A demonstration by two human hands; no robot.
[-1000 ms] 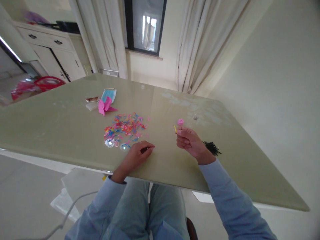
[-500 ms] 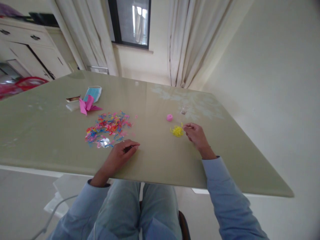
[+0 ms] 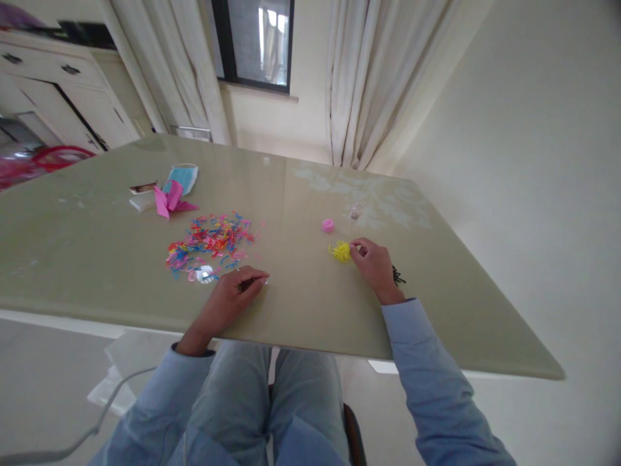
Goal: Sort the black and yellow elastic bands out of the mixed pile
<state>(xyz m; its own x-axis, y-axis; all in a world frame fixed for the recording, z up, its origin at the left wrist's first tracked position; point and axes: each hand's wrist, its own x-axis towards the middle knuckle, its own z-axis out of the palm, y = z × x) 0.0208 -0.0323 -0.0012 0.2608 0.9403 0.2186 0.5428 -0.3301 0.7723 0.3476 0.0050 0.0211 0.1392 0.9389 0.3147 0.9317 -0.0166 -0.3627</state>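
Note:
My right hand is closed, thumb and forefinger together at the right edge of a small pile of yellow bands; whatever lies between the fingertips is too small to name. Beside that wrist, some black bands lie partly hidden. A pink pile sits just beyond the yellow one. My left hand rests near the table's front edge, its fingertips pinched on something too small to make out. To its upper left spreads a heap of mixed coloured bands, with a shiny clear piece at the near side.
At the back left of the table lie a pink folded paper, a blue face mask and a small packet. A small clear item lies beyond the pink pile. A wall borders the right side.
My right hand has moved slightly left, up against the yellow bands, and the black bands beside its wrist have come into view. My left hand has hardly moved.

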